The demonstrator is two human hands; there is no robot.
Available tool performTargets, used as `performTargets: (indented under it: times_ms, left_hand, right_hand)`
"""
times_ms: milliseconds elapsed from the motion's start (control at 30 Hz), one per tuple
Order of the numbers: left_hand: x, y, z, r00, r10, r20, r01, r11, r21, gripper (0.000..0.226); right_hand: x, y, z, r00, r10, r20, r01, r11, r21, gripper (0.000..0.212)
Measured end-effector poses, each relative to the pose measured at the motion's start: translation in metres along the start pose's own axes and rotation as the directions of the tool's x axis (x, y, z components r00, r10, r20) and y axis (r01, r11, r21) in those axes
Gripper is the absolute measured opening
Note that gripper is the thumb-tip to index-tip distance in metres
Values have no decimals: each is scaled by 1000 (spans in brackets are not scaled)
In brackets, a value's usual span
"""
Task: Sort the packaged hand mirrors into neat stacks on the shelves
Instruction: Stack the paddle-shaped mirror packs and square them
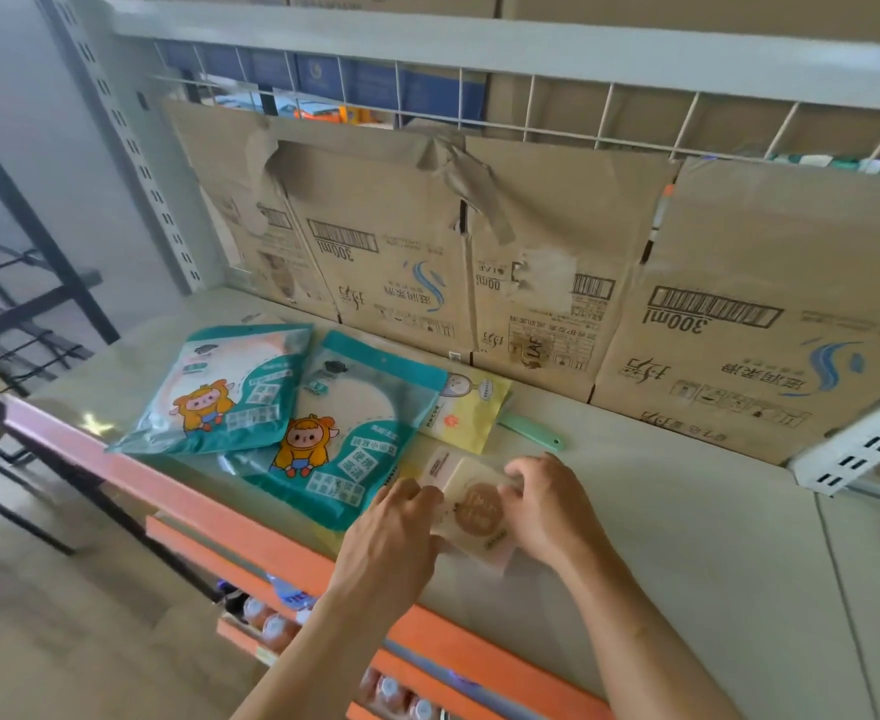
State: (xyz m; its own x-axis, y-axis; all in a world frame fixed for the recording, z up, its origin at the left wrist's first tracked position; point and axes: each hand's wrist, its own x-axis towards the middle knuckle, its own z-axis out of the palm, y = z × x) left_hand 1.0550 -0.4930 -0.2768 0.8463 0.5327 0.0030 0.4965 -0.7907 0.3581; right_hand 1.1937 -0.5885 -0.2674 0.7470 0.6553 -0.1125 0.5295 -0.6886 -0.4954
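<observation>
**Q:** Head view: what do the hands hold?

**A:** The left hand (396, 527) and right hand (547, 506) both grip one pale package (479, 511) with a round brown print. The left fingers curl round its left side and the right fingers curl over its upper right edge. It sits near the front edge of the shelf (687, 511), left of the middle. Whether it rests on the surface or is lifted cannot be told. The edges of more pale packs show under it.

**Q:** What else lies on the shelf?

**A:** Towards the left end lies the left teal package (220, 392), tilted. The right teal package (339, 433) lies just beside it, its lower corner near the left hand. Both carry a cartoon figure. A yellow package (471, 407) lies behind the hands, near the back edge, touching the right teal package. A green handle (531, 431) sticks out from its right side.

**Q:** And the surroundings?

**A:** Flattened cardboard sheets (531, 252) line the back under a wire grid (479, 96). An orange lip (220, 511) runs along the front edge. Bottles (271, 621) stand on a lower level.
</observation>
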Motion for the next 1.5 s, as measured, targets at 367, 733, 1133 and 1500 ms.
performTargets:
  times_ms: [367,733,1133,1500]
  left_hand:
    - [10,-5,-7,979,-188,78,203,923,-326,55]
    - [9,1,4,958,-159,239,287,499,-818,33]
    - [13,2,13,970,-151,191,244,620,-746,32]
    - [12,13,11,962,-162,219,272,578,-769,40]
  right_hand:
    - [-15,19,-2,949,306,77,-287,737,612,12]
    - [-41,5,21,907,422,2,-264,565,782,18]
    - [-50,8,31,912,379,-155,-171,698,696,38]
    - [-60,13,28,921,343,-184,-119,699,705,28]
